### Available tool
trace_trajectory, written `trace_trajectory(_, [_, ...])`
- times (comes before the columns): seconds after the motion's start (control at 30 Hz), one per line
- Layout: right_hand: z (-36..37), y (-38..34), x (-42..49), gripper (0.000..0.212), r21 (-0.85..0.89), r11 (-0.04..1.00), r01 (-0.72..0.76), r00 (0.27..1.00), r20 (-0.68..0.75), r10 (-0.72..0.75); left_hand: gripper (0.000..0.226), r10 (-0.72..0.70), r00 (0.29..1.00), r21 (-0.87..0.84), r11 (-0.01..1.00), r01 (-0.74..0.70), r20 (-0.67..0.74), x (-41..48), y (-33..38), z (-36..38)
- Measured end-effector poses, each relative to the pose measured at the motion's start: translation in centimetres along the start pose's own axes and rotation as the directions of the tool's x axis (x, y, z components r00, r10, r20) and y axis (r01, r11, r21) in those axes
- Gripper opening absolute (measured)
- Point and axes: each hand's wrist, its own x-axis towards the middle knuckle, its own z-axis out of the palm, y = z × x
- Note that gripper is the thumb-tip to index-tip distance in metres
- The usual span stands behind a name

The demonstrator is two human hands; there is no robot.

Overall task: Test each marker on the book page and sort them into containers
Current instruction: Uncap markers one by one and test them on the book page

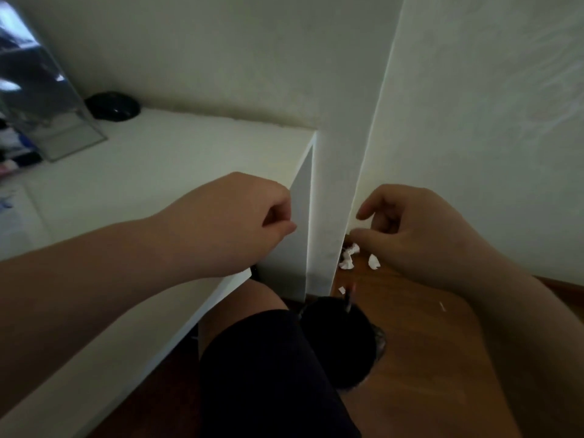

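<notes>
**Op:** Where are the markers, and what do my hands have?

**Note:** Your left hand (240,222) is at the corner of the desk (158,172). Its fingers are curled in with the thumb against the forefinger, and nothing shows in it. Your right hand (410,238) hangs over the floor (426,358) with fingers loosely bent, and it is empty. Below and between them a dark pot (341,330) stands on the floor beside your knee (252,343). A few thin sticks (349,300) poke up from it. They are blurred, so I take them for markers but cannot be sure. No book is in view.

**Op:** How will they handle?

**Note:** Expect them to be light, stiff and smooth, so they are apt to slip or roll. Pinch one by the exposed upper barrel with thumb and two fingers and draw it straight up. The pot looks light enough to tip, so steady its rim with your other hand. The paper scraps (347,257) lie apart from the pot, nearer the wall, so leave them.
</notes>
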Motion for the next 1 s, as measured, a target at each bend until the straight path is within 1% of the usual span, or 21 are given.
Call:
trace_trajectory(0.13, [-0.2,-2.4,1.0,0.012,0.100,0.993,0.061,0.996,-0.071,-0.054,0.017,-0.056,0.998,0.019,0.998,0.057,-0.031,-0.9,-1.0,-1.5])
trace_trajectory(0.2, [0.3,-4.5,1.8,0.011,0.129,0.986,0.104,0.993,-0.077,-0.094,0.016,-0.103,0.993,0.016,0.994,0.104,-0.057,-2.2,-2.1,-3.0])
trace_trajectory(0.3, [2.0,-8.9,3.5,0.012,0.185,0.962,0.199,0.980,-0.032,-0.197,0.018,-0.197,0.970,0.013,0.980,0.200,-0.144,-5.5,-5.1,-6.0])
trace_trajectory(0.37, [3.7,-12.7,4.7,0.013,0.191,0.941,0.279,0.957,0.024,-0.288,0.019,-0.297,0.934,0.001,0.953,0.303,-0.199,-8.6,-8.0,-8.1])
trace_trajectory(0.47, [6.9,-18.9,6.3,0.015,0.175,0.893,0.414,0.889,0.132,-0.438,0.020,-0.498,0.829,-0.015,0.859,0.512,-0.256,-14.4,-13.2,-10.1])
trace_trajectory(0.57, [10.5,-25.0,7.5,0.017,0.173,0.832,0.528,0.791,0.256,-0.555,0.019,-0.629,0.699,-0.071,0.758,0.648,-0.340,-20.5,-18.5,-10.7])
trace_trajectory(0.7, [15.8,-32.4,9.2,0.018,0.167,0.774,0.611,0.672,0.409,-0.618,0.014,-0.744,0.491,-0.081,0.583,0.809,-0.453,-25.8,-24.1,-11.6])
trace_trajectory(0.77, [18.8,-35.2,10.2,0.016,0.145,0.763,0.630,0.645,0.449,-0.618,0.013,-0.767,0.402,-0.116,0.519,0.847,-0.499,-27.2,-26.5,-12.4])
trace_trajectory(0.83, [21.8,-37.0,11.1,0.013,0.109,0.763,0.637,0.641,0.476,-0.603,0.014,-0.798,0.329,-0.177,0.469,0.865,-0.505,-27.8,-28.4,-12.9])
trace_trajectory(0.87, [23.2,-37.5,11.6,0.011,0.088,0.764,0.639,0.644,0.483,-0.594,0.016,-0.816,0.308,-0.193,0.446,0.874,-0.489,-28.0,-29.0,-12.9])
trace_trajectory(0.9, [24.3,-37.8,11.9,0.010,0.065,0.766,0.639,0.651,0.486,-0.584,0.020,-0.829,0.305,-0.187,0.431,0.883,-0.469,-27.9,-29.4,-12.6])
trace_trajectory(0.93, [25.2,-38.0,12.1,0.010,0.044,0.768,0.639,0.660,0.483,-0.576,0.023,-0.841,0.316,-0.172,0.424,0.889,-0.439,-27.9,-29.8,-12.2])
trace_trajectory(1.0, [26.6,-37.7,12.1,0.009,0.042,0.775,0.631,0.686,0.435,-0.583,0.021,-0.856,0.364,-0.152,0.442,0.884,-0.367,-27.9,-30.3,-11.1])
